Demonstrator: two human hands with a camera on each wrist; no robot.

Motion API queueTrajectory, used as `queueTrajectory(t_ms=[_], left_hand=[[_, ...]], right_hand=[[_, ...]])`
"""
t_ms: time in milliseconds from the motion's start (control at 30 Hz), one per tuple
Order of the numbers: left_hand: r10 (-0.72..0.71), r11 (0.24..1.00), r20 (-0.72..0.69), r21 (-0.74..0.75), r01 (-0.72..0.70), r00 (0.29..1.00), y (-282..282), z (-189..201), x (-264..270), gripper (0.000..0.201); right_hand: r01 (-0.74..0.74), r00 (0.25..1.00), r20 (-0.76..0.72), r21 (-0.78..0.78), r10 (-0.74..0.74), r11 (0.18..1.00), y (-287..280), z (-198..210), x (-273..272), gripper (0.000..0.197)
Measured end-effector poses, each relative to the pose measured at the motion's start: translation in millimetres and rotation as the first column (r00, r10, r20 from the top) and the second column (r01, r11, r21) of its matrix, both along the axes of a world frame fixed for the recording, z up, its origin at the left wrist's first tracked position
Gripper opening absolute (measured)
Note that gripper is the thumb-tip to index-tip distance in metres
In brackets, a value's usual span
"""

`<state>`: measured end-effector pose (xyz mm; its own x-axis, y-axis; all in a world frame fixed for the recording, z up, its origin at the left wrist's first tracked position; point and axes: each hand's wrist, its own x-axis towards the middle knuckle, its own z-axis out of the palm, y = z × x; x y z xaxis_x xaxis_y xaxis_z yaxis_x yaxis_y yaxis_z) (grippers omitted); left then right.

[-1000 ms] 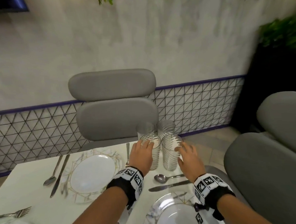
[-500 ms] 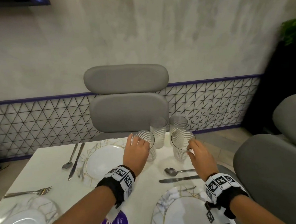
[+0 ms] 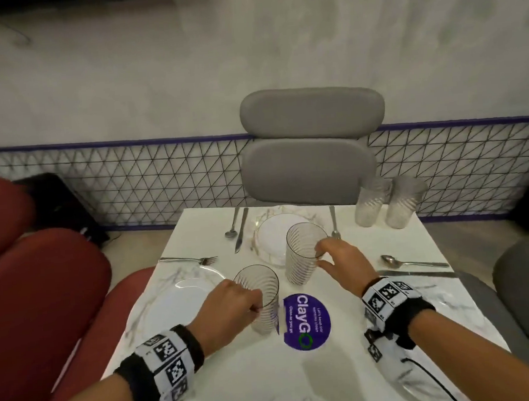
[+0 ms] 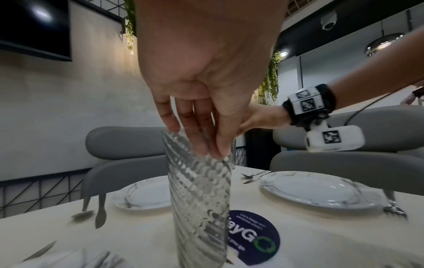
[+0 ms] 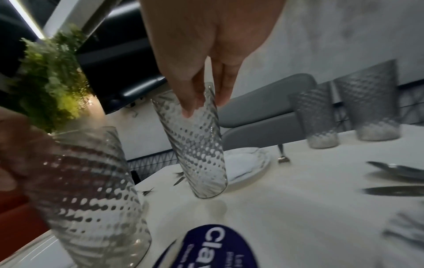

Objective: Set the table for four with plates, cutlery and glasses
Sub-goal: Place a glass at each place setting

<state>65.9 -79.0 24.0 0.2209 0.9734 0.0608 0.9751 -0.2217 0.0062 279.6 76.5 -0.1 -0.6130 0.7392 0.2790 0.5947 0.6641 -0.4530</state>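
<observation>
Each hand grips a clear ribbed glass by its rim from above. My left hand (image 3: 253, 306) (image 4: 199, 145) holds one glass (image 3: 260, 296) (image 4: 199, 199) between the left plate (image 3: 173, 302) and a purple sticker. My right hand (image 3: 320, 255) (image 5: 201, 101) pinches a second glass (image 3: 303, 253) (image 5: 197, 145), tilted just above the table in front of the far plate (image 3: 271, 234). Two more glasses (image 3: 370, 203) (image 3: 404, 202) stand at the far right corner. Cutlery lies beside the plates.
The white table (image 3: 236, 372) carries a round purple sticker (image 3: 306, 321). A grey chair (image 3: 310, 154) faces me, a red seat (image 3: 30, 292) is on the left, another grey chair (image 3: 525, 277) on the right. Spoon and knife (image 3: 413, 267) lie under my right wrist.
Both hands lifted a glass out of the cluster of glasses and carried them left and nearer. My view swung left; two glasses stayed at the far right corner.
</observation>
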Motion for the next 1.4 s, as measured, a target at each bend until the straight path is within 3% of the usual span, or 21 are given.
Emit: queueTrajectory(t_ms=[267,533,633,700,800,933,1100,1233,1400], left_hand=[[-0.060,0.998,0.011,0.000,0.060,0.998,-50,-29,-23,0.020],[-0.073,0.997,-0.039,0.010,0.074,0.997,-66,-45,-9,0.025],[-0.075,0.997,-0.046,0.026,0.076,0.996,-65,-39,-10,0.022],[-0.050,0.998,-0.028,0.040,0.051,0.998,-61,-30,-14,0.030],[0.034,0.993,0.075,0.111,-0.042,0.997,-48,-4,-15,0.064],[0.013,0.994,0.167,0.106,-0.031,0.986,-7,33,-6,0.078],[0.024,0.995,0.079,0.092,-0.031,0.997,72,57,32,0.079],[0.039,0.997,0.096,-0.070,-0.032,0.995,145,50,85,0.056],[0.011,0.988,0.061,-0.155,-0.002,0.998,237,18,143,0.063]], right_hand=[[-0.077,0.991,0.102,-0.133,0.091,0.988,-33,-8,-80,0.013],[-0.080,0.986,0.135,-0.141,0.099,0.987,-41,-16,-100,0.017],[-0.114,0.980,0.156,-0.085,0.126,0.990,-40,-15,-96,0.033],[-0.111,0.981,0.154,-0.053,0.118,0.992,-38,-13,-91,0.046],[-0.069,0.985,0.157,-0.032,0.073,0.997,-31,-8,-76,0.053],[0.029,0.992,0.126,-0.018,-0.027,0.999,-13,-3,-39,0.052],[0.138,0.984,0.109,0.039,-0.142,0.990,26,-2,19,0.050],[0.277,0.946,0.140,0.120,-0.292,0.953,65,3,75,0.055],[0.400,0.881,0.200,0.172,-0.430,0.900,125,-2,132,0.066]])
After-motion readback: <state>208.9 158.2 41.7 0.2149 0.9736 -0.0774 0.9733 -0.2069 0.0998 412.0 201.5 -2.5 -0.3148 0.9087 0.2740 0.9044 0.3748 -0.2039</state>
